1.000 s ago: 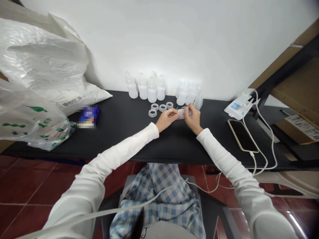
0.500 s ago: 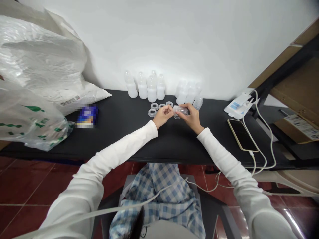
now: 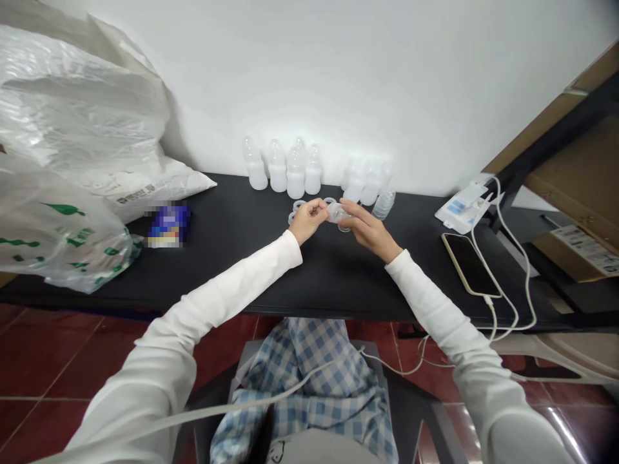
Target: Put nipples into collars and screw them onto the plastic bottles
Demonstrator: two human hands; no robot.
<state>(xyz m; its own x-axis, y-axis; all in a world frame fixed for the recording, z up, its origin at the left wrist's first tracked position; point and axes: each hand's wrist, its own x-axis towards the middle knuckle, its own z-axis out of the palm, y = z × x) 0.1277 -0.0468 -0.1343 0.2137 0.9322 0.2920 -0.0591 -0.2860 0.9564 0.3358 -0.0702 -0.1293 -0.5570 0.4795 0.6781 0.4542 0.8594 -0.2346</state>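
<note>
My left hand (image 3: 308, 220) pinches the left edge of a small translucent bottle collar (image 3: 333, 211) above the black table. My right hand (image 3: 371, 231) reaches in from the other side, its fingers closed around the right part of the same clear piece. The fingers hide much of it, so I cannot tell whether a nipple sits inside. Behind my left hand lie translucent collar rings (image 3: 298, 204), partly covered. A stack of clear dome caps (image 3: 384, 205) leans beside my right hand. Capped white baby bottles (image 3: 296, 174) stand by the wall, with more white bottles (image 3: 355, 183) without domes to their right.
Large white plastic bags (image 3: 82, 129) fill the table's left side, next to a blue packet (image 3: 169, 224). To the right lie a phone (image 3: 471, 264) on a cable, a white and blue package (image 3: 461, 206) and a cardboard box (image 3: 580, 248). The black table's (image 3: 232, 258) front edge is near my lap.
The clear piece has shifted slightly left between my hands. My right hand has turned, its fingers now lying over the piece. The stack of dome caps shows more fully.
</note>
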